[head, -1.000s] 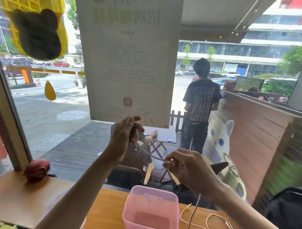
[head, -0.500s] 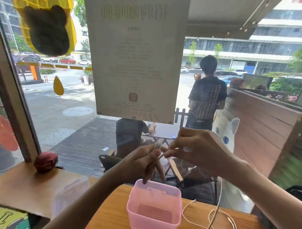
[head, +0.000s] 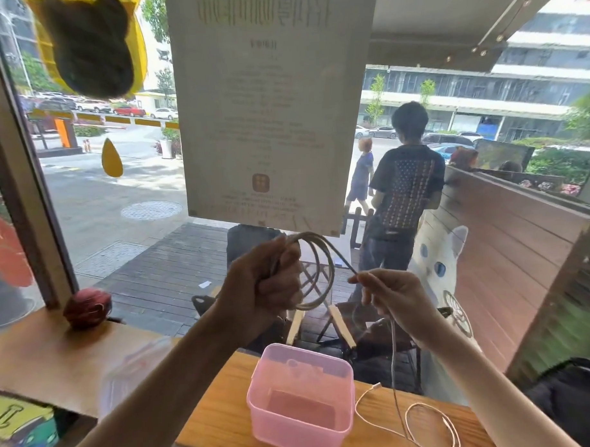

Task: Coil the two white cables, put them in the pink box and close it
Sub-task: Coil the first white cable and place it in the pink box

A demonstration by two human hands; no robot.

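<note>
Left hand (head: 265, 288) grips a bundle of white cable loops (head: 317, 269), fingers curled round the gathered strands; two or three turns hang from the fist, raised above the pink box (head: 302, 420). Right hand (head: 389, 293) pinches the same cable between thumb and fingertips just beside the coil, with the free length dropping from it down to the wooden table (head: 220, 423). Half a second ago both hands were close together, nearly touching over the box, and no clear loop showed; now they are apart and the coil is open and plainly visible. Compared with a second ago, the left hand sits lower and holds more cable.

Pink box stands open on the table, below and between the hands; position unchanged. Second white cable (head: 427, 426) lies loosely looped on the table to the right of the box, one connector end near the box's rim. Translucent lid (head: 135, 369) lies left of the box, blurred. Red ball of yarn (head: 87, 305) rests on the window ledge.
</note>
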